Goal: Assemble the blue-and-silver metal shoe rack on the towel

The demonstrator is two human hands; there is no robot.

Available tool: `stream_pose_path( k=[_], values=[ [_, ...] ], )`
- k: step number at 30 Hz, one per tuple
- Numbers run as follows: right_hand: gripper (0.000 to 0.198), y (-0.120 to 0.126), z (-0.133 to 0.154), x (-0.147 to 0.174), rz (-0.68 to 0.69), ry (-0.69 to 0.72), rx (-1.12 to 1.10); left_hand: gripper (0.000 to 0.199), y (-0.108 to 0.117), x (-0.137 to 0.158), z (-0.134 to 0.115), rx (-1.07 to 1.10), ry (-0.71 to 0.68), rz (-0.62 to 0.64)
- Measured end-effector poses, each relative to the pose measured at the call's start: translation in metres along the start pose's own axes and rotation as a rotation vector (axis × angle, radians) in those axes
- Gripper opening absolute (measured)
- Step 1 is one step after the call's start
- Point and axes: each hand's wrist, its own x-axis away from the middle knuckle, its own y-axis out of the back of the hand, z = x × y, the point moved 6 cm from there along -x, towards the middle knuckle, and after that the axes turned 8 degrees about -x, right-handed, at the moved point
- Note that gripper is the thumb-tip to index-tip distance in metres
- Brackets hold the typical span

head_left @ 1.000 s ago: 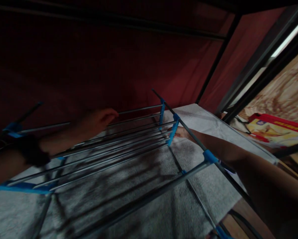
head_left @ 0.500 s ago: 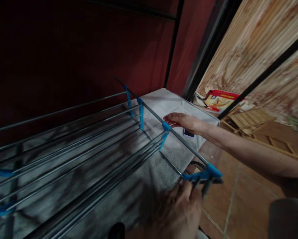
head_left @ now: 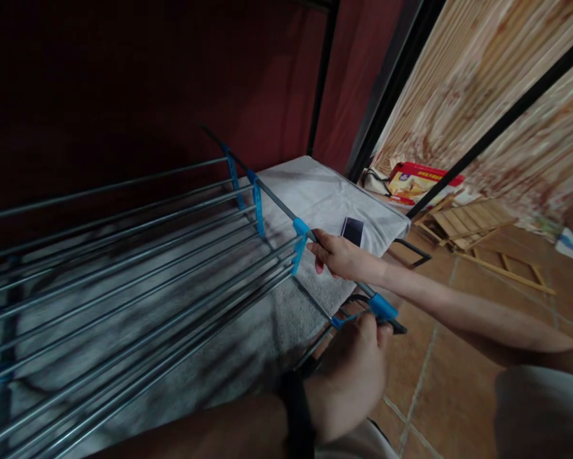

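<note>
A drying rack (head_left: 277, 200) of grey metal rods with blue plastic brackets stretches from the left across a grey-white cloth. My right hand (head_left: 338, 254) is closed around its end bar, just beside the middle blue bracket (head_left: 299, 245). Lower down, my left hand (head_left: 355, 370), with a black band on the wrist, is closed at the corner under the blue end bracket (head_left: 383, 307). Its fingertips are partly hidden there. A dark phone-like rectangle (head_left: 352, 231) lies on the cloth beyond my right hand.
The cloth (head_left: 310, 178) covers a raised surface against a dark red panel (head_left: 267, 95). On the tiled floor (head_left: 429, 395) at right lie a folded wooden slatted piece (head_left: 475, 220) and a red-and-yellow box (head_left: 422, 182). A black diagonal bar (head_left: 506, 121) crosses the upper right.
My right hand has come down from above the end bar and closed around it. My left hand still grips the corner. The view has shifted slightly, showing more of the dark rectangle.
</note>
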Motion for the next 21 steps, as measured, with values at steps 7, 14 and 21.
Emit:
stream_pose_path(
  k=[7, 14, 21],
  values=[
    [0.027, -0.003, -0.011, -0.003, -0.004, 0.080, 0.022, 0.034, 0.027, 0.014, -0.006, -0.092, 0.036, 0.049],
    [0.044, -0.001, -0.011, 0.000, -0.008, 0.018, 0.077, 0.048, 0.040, 0.002, 0.050, -0.240, -0.066, 0.018],
    [0.063, 0.032, -0.018, -0.065, -0.062, -0.063, -0.185, 0.064, 0.000, 0.008, 0.091, -0.246, 0.124, -0.010]
  ],
)
